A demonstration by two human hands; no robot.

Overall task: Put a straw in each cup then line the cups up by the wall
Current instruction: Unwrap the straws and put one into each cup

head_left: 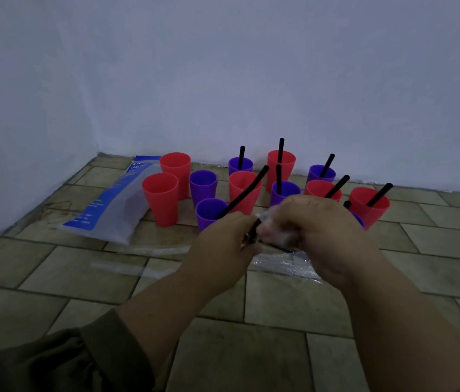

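Black straw (245, 193) pinched by left hand (223, 244); right hand (316, 230), clutching wrapper (267, 220), half-hides purple cup (359, 219).

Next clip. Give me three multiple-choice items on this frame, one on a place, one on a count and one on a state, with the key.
1. Where does the blue-and-white packet lie?
A. Right of the cups
B. Left of the cups, on the floor
C. Inside a cup

2. How many red cups are in view?
A. Three
B. Nine
C. Six

3. What is the right hand doing?
A. Gripping a clear wrapper
B. Lying flat on the tiles
C. Lifting a purple cup

Key:
1 B: the packet lies on the tiles beside the leftmost red cups.
2 C: six red cups can be counted.
3 A: its fingers curl round the clear wrapper, while the left hand pinches a black straw.
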